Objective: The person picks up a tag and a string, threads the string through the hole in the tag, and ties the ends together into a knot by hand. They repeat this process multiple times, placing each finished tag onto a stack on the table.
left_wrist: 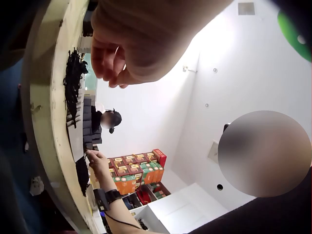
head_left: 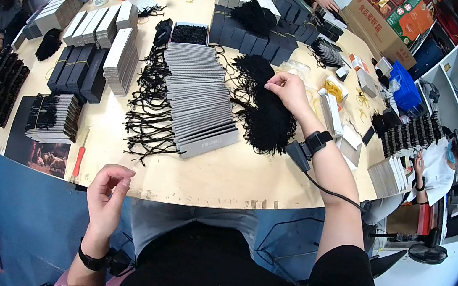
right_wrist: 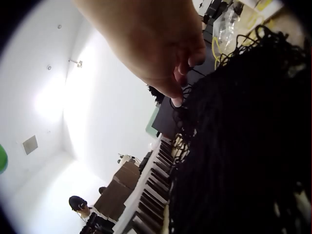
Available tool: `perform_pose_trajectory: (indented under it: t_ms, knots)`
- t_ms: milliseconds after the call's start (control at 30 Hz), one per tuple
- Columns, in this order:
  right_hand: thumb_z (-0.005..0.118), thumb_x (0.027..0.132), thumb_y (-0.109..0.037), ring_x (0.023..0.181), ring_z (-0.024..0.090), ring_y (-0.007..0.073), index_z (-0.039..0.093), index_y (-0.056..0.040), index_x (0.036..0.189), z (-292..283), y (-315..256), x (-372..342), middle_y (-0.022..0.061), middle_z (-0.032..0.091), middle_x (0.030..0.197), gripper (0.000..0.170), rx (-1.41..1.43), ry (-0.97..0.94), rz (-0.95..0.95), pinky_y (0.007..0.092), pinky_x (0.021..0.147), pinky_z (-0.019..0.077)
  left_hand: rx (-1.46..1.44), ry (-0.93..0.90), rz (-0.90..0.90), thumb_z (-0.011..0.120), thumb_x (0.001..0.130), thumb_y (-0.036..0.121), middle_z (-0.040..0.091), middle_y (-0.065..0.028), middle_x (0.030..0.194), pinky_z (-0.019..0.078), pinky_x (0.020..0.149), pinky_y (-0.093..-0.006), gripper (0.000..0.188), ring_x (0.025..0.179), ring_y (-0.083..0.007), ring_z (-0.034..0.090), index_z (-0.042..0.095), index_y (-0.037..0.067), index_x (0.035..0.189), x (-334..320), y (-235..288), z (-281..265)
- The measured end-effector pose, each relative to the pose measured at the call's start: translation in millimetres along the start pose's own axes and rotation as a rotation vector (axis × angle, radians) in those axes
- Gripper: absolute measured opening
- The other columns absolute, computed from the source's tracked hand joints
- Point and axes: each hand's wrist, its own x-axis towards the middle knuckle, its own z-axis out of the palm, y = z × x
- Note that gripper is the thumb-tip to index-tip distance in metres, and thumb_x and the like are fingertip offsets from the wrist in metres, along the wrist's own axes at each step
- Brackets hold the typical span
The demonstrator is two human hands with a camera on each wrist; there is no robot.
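Note:
My right hand (head_left: 291, 93) is over a pile of black cords (head_left: 268, 125) right of centre on the table. In the right wrist view, the thumb and fingers of that hand (right_wrist: 170, 58) pinch a thin black cord at the edge of the pile (right_wrist: 229, 141). My left hand (head_left: 106, 198) hovers at the table's front edge, fingers loosely bent, with nothing in them; the left wrist view shows this hand (left_wrist: 131, 53) from close up. Between the hands lies a long overlapping row of grey cards (head_left: 200, 99), with black cords (head_left: 153, 110) trailing from its left side.
Black boxes (head_left: 252, 36) are stacked behind the cards. To the left stand stacks of white-edged cards (head_left: 121, 60), dark bundles (head_left: 78, 71) and a red pen-like tool (head_left: 79, 161). Yellow rubber bands (head_left: 334, 90) lie on the right. Other people sit around the table.

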Motion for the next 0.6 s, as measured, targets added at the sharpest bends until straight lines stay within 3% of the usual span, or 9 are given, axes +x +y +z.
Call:
perform_pose_trajectory:
  t_ms: [100,167,233,300,400,500,567,600]
  knots:
    - [0.073,0.064,-0.017,0.061,0.058,0.0135,0.064,-0.0034,0.070,-18.0,0.1,1.3,0.0056,0.062,0.065,0.017,-0.005,0.136,-0.063,0.0257,0.059,0.0449,-0.006,0.019,-0.018,0.051,0.083,-0.001,0.055,-0.0017,0.087,0.0382,0.067,-0.0181,0.008,0.074,-0.0056,0.048,0.054,0.001,0.089,-1.9,1.0,-2.9]
    - [0.074,0.064,-0.018,0.058,0.055,0.0096,0.063,-0.0027,0.068,-40.7,-11.0,5.3,0.0035,0.061,0.063,0.019,0.183,0.103,-0.019,0.0234,0.057,0.0432,-0.010,0.011,-0.020,0.051,0.083,-0.001,0.055,-0.0006,0.085,0.0376,0.066,-0.0175,0.008,0.073,-0.0047,0.047,0.055,0.001,0.090,-2.4,2.9,-3.3]
    - [0.072,0.070,-0.019,0.057,0.047,0.0054,0.061,-0.0033,0.068,-68.6,-38.3,3.2,-0.0031,0.054,0.061,0.020,0.090,0.060,0.044,0.0215,0.054,0.0384,-0.028,-0.005,-0.034,0.052,0.083,-0.001,0.055,-0.0003,0.085,0.0373,0.066,-0.0172,0.008,0.073,-0.0044,0.047,0.055,0.001,0.090,-2.1,5.1,-3.4]
    - [0.070,0.072,-0.020,0.057,0.046,0.0032,0.060,-0.0052,0.069,-87.4,-42.8,12.1,-0.0039,0.054,0.061,0.018,0.050,-0.005,0.059,0.0194,0.052,0.0366,-0.045,-0.023,-0.042,0.052,0.083,0.000,0.055,0.0000,0.085,0.0370,0.065,-0.0170,0.008,0.072,-0.0041,0.046,0.055,0.001,0.090,-1.2,6.8,-2.4]
    - [0.066,0.075,-0.020,0.058,0.047,0.0034,0.059,-0.0058,0.072,-109.8,-62.5,15.3,-0.0041,0.055,0.063,0.016,0.129,0.024,-0.041,0.0183,0.054,0.0367,-0.044,-0.052,-0.023,0.053,0.083,0.000,0.055,0.0003,0.085,0.0363,0.064,-0.0168,0.007,0.071,-0.0037,0.046,0.055,0.001,0.089,-1.1,11.0,0.9]
    - [0.061,0.080,-0.017,0.064,0.054,0.0040,0.054,-0.0085,0.078,-125.6,-93.6,18.5,-0.0024,0.057,0.068,0.011,0.470,0.022,-0.068,0.0177,0.059,0.0417,-0.081,-0.073,-0.035,0.053,0.083,0.002,0.056,-0.0008,0.087,0.0379,0.065,-0.0175,0.009,0.073,-0.0046,0.048,0.056,0.001,0.091,-0.9,22.2,6.4]
    - [0.059,0.082,-0.016,0.065,0.056,0.0048,0.052,-0.0096,0.079,-132.8,-127.5,11.3,-0.0025,0.056,0.067,0.010,0.506,0.013,-0.152,0.0179,0.061,0.0435,-0.136,-0.127,-0.034,0.053,0.084,0.004,0.057,-0.0028,0.090,0.0402,0.067,-0.0188,0.012,0.077,-0.0070,0.051,0.058,0.000,0.093,3.3,33.2,11.9]
    - [0.060,0.081,-0.016,0.057,0.052,0.0031,0.053,-0.0092,0.079,-129.8,-147.1,5.4,-0.0044,0.052,0.061,0.011,0.521,0.046,-0.189,0.0163,0.055,0.0412,-0.130,-0.171,0.028,0.052,0.085,0.008,0.059,-0.0053,0.089,0.0423,0.068,-0.0208,0.017,0.079,-0.0095,0.054,0.059,-0.001,0.098,7.2,36.9,13.6]
